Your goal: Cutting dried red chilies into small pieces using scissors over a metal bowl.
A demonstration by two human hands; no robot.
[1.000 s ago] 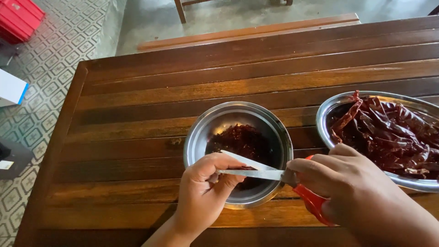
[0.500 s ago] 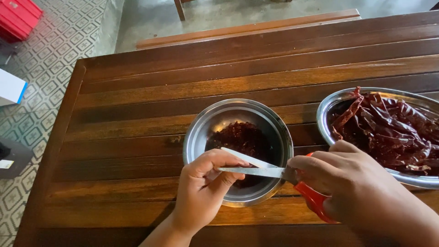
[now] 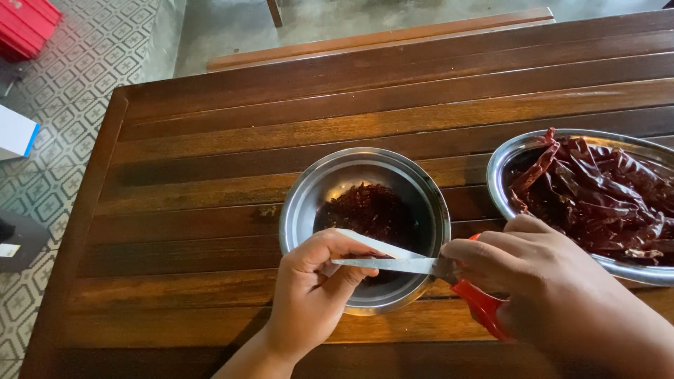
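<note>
A dark slatted wooden table point(image 3: 210, 182) fills most of the head view, with a patterned tile floor point(image 3: 91, 63) to its left and a wooden bench point(image 3: 379, 35) running along its far edge. At the table's right edge sits a wide steel tray point(image 3: 502, 158) heaped with whole dried red chillies point(image 3: 597, 193). Near the middle of the table stands a round steel bowl point(image 3: 302, 203) holding a dark mound of cut chilli pieces point(image 3: 368, 210). The person's right hand point(image 3: 554, 288) is clenched around the red handles of a pair of scissors point(image 3: 400, 261), whose blades stand slightly parted and point left over the near rim of the bowl. The left hand point(image 3: 312, 295) hovers at that same rim, fingers curled in a pinch right at the blade tips; whatever it grips between thumb and fingers is too hidden to make out. The two hands are near each other, joined only by the blades. Out on the floor lie a red crate point(image 3: 28, 24) at the top corner and a white box with a blue edge point(image 3: 15, 132) further down
</note>
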